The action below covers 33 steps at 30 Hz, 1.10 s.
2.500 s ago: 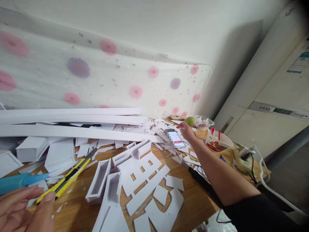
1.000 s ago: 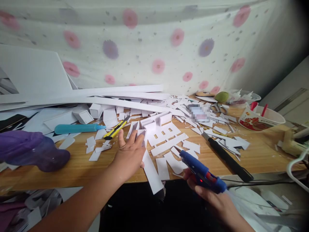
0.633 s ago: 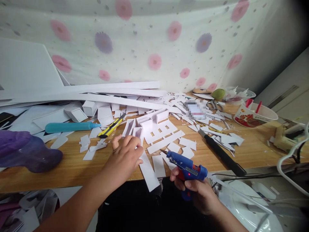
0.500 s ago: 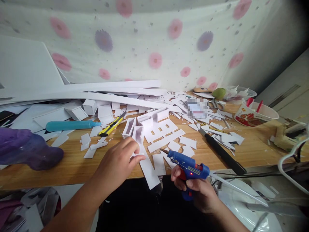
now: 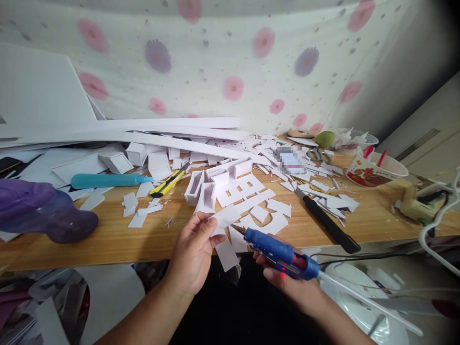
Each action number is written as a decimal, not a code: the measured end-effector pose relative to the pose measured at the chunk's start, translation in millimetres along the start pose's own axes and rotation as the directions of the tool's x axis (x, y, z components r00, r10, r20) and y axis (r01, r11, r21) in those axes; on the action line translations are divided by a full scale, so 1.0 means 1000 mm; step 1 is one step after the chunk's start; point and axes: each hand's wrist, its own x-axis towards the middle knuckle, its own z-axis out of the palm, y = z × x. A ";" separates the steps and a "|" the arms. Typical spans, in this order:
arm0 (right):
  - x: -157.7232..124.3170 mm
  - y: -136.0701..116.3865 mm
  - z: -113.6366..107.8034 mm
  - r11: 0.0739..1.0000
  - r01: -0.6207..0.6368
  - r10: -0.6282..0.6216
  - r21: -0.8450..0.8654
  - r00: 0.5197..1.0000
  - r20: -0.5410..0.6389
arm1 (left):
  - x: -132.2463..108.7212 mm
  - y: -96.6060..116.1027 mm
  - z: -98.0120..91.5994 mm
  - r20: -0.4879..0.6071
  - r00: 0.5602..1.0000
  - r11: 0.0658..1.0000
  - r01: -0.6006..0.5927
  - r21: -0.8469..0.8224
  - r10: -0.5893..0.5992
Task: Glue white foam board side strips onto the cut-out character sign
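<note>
My left hand [image 5: 192, 254] pinches a white foam-board cutout [image 5: 226, 218] at the near edge of the wooden table [image 5: 108, 237], lifting that end slightly. My right hand [image 5: 287, 282] grips a blue hot glue gun [image 5: 278, 253]; its nozzle points left toward the cutout and sits close to it. Beyond the hands lie small open white foam boxes [image 5: 201, 189] and a slotted white panel [image 5: 240, 189].
A yellow utility knife [image 5: 168, 181], a teal tube [image 5: 108, 180] and a purple cap [image 5: 39, 211] lie at the left. A black-handled knife [image 5: 328, 225], scissors [image 5: 318, 154], a phone [image 5: 291, 160], a red-patterned bowl [image 5: 373, 168] and a power strip [image 5: 417, 206] are at the right. Long white strips [image 5: 143, 132] line the wall.
My right hand left the phone and took up the glue gun. My left hand drew back from the boxes with the cutout pinched, and the gun's nozzle came closer to it.
</note>
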 end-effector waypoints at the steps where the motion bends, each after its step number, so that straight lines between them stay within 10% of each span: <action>1: 0.002 -0.004 0.001 0.999 0.014 -0.014 -0.042 1.000 0.004 | -0.001 0.000 0.002 -0.016 1.000 0.999 -0.005 -0.033 0.004; 33: 0.018 -0.018 0.014 0.938 0.179 -0.168 -0.296 0.984 0.062 | -0.003 0.001 -0.004 0.082 0.953 0.899 0.301 -0.319 -0.290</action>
